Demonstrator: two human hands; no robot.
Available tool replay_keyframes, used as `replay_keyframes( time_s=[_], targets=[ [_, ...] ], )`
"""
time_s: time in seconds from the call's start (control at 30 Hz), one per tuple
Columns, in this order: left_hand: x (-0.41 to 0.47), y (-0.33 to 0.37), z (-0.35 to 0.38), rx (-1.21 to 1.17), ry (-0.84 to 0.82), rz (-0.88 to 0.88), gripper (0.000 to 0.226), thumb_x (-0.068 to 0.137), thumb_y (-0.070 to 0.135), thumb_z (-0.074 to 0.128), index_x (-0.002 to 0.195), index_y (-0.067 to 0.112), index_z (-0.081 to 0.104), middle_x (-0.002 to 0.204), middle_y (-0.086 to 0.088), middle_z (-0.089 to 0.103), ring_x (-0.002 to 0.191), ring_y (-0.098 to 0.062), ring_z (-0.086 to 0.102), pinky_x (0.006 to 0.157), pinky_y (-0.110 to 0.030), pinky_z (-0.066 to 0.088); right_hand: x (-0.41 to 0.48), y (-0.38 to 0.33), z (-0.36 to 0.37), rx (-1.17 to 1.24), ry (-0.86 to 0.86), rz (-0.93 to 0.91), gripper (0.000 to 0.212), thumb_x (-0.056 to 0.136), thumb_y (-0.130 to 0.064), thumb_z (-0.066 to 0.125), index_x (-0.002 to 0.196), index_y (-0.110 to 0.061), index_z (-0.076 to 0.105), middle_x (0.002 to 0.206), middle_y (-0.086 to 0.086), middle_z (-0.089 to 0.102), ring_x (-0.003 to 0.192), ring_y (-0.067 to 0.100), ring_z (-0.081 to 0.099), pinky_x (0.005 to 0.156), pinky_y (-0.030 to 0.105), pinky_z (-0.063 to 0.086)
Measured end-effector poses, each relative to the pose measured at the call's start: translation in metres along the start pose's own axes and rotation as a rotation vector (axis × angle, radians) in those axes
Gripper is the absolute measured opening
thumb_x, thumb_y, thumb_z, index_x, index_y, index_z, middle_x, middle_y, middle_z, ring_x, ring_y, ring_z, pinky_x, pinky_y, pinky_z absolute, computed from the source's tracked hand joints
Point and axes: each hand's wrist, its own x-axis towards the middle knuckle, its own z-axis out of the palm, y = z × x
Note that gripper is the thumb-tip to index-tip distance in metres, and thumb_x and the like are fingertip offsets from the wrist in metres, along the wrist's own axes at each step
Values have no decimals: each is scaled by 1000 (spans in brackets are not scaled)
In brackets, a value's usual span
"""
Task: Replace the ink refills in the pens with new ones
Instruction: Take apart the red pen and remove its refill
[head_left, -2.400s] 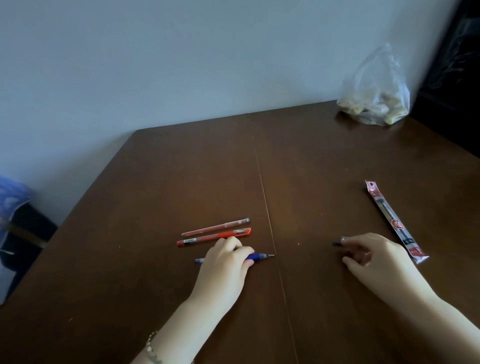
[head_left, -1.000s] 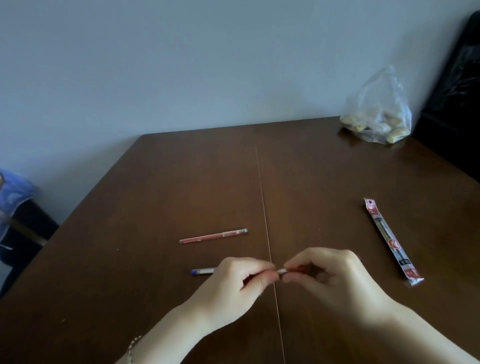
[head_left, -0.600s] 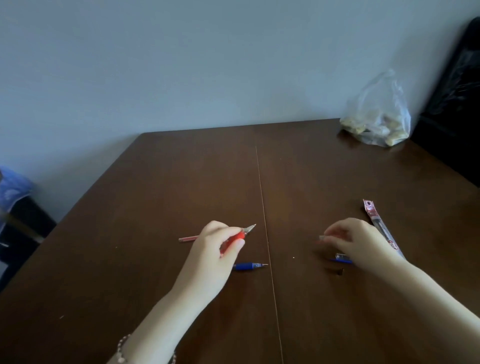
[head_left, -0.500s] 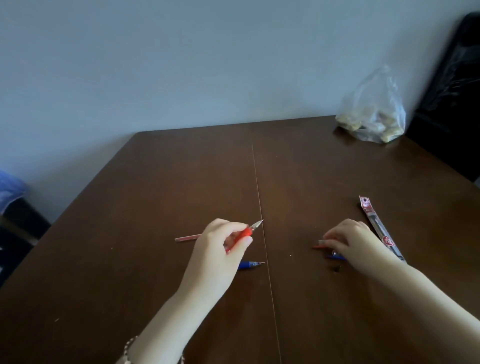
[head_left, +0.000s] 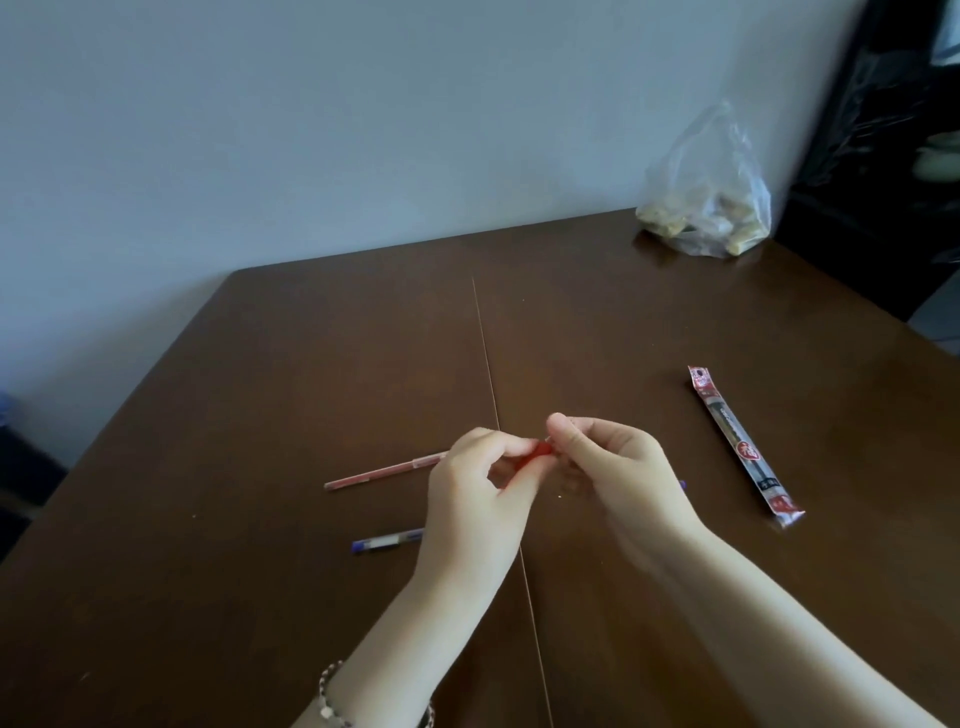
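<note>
Red pen (head_left: 537, 453) is being held just above the middle of a dark wooden table (head_left: 311, 364), caught between two hands that are meeting over the tabletop's seam. The left hand (head_left: 478, 499) is curling its fingers round the pen's barrel. The right hand (head_left: 618, 478) is pinching what appears to be the pen's front end between thumb and forefinger, though the fingers are hiding most of it. A thin red refill (head_left: 384, 470) is lying on the table just behind the left hand. A blue pen (head_left: 387, 543) is lying nearer the person, one end running under that hand. A refill packet (head_left: 743, 444) is resting well to the right, and a clear plastic bag (head_left: 706, 208) is sitting at the table's far right corner. A beaded bracelet (head_left: 332, 696) is circling the left wrist.
</note>
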Motion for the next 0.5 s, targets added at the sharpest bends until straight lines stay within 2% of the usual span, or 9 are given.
replay_keyframes(
  time_s=[0.1, 0.2, 0.3, 0.4, 0.5],
  targets=[
    [1, 6, 1, -26, 31, -19, 8, 74, 16, 71, 83, 17, 72, 77, 5, 67, 76, -8, 62, 63, -14, 52, -2, -3, 2, 22, -7, -30, 29, 69, -41, 65, 61, -14, 69, 57, 4, 59, 53, 13, 46, 60, 29, 41],
    [3, 16, 0, -111, -15, -125, 8, 77, 19, 68, 83, 21, 72, 70, 9, 69, 68, -5, 64, 57, -11, 50, -1, -7, 2, -16, 73, -124, 25, 79, -30, 64, 62, -11, 68, 48, -7, 60, 51, 1, 53, 59, 19, 44],
    [7, 23, -5, -295, -99, -352, 8, 77, 18, 68, 75, 24, 72, 48, 9, 63, 51, -7, 59, 44, -15, 46, -1, -5, 3, -2, 142, -158, 23, 79, -26, 64, 60, -14, 68, 48, -8, 63, 56, 2, 58, 62, 21, 48],
    [12, 26, -10, -522, -185, -643, 4, 77, 13, 68, 78, 10, 71, 54, -1, 60, 47, -9, 53, 37, -15, 38, -3, -5, 1, 4, 131, -182, 22, 75, -29, 65, 57, -17, 68, 49, -7, 65, 53, 3, 57, 56, 18, 49],
    [16, 26, -17, -708, -311, -840, 12, 79, 13, 65, 80, 1, 68, 60, -5, 62, 44, -9, 52, 35, -12, 37, -6, -5, -1, 47, 47, -186, 21, 70, -33, 61, 61, -16, 68, 48, -3, 64, 49, 7, 59, 53, 20, 51]
  ],
)
